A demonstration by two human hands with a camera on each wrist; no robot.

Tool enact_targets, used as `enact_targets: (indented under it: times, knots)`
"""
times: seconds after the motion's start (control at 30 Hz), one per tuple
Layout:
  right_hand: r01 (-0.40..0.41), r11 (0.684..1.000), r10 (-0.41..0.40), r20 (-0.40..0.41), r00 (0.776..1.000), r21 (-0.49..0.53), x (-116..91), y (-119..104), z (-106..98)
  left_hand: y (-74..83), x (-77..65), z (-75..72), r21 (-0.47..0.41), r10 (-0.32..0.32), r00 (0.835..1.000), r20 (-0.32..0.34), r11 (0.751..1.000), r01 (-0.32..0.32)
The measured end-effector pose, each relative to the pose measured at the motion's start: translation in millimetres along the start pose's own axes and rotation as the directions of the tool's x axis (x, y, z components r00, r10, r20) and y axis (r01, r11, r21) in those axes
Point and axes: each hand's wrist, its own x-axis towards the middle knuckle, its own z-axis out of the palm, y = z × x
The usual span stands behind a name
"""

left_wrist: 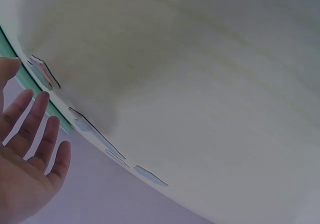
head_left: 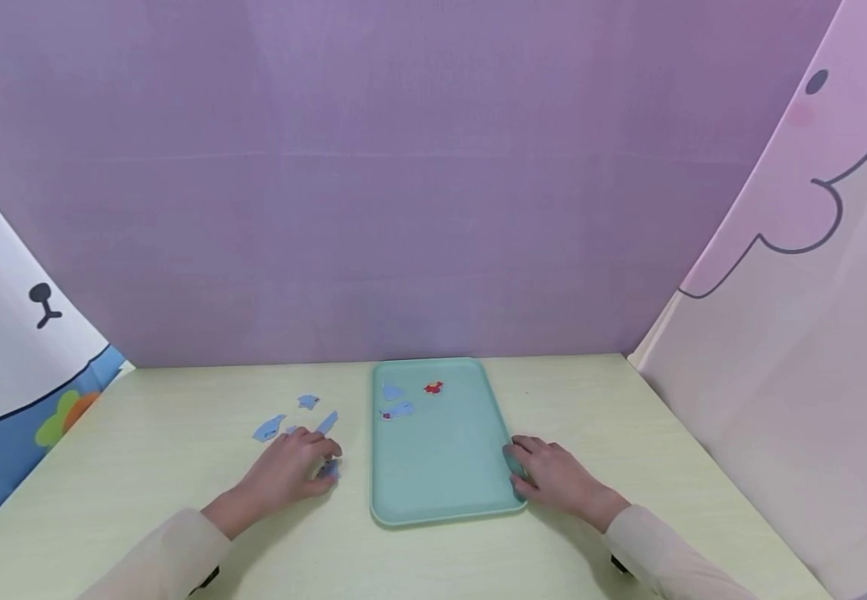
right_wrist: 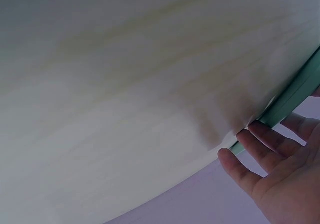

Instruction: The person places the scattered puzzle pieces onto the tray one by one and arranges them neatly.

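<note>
In the head view my left hand (head_left: 288, 467) is low over the table, with thumb and fingers curved apart around a small blue cut-out piece (head_left: 328, 470). The left wrist view shows this piece (left_wrist: 45, 73), with some red on it, on the table just past the spread fingertips. More blue pieces lie close by: a pointed one (head_left: 269, 427), a star-like one (head_left: 308, 402) and a slim one (head_left: 327, 422). My right hand (head_left: 557, 479) rests at the right edge of a mint-green tray (head_left: 448, 505), its spread fingertips touching the rim.
Inside the tray, a red piece (head_left: 433, 387), a pale blue triangular piece (head_left: 393, 392) and a blue piece with a red spot (head_left: 398, 410) lie toward the far end. A purple partition (head_left: 433, 183) stands behind the pale wooden table (head_left: 163, 450), with printed cloth panels at both sides.
</note>
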Motion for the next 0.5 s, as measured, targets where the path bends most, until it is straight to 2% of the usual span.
enact_targets:
  times: [0.5]
  knots:
    - [0.003, 1.0, -0.003, 0.007, 1.0, 0.005, 0.0, -1.6, -2.6, -0.5, -4.3, 4.9, 0.026, -0.014, 1.0, -0.017, 1.0, 0.015]
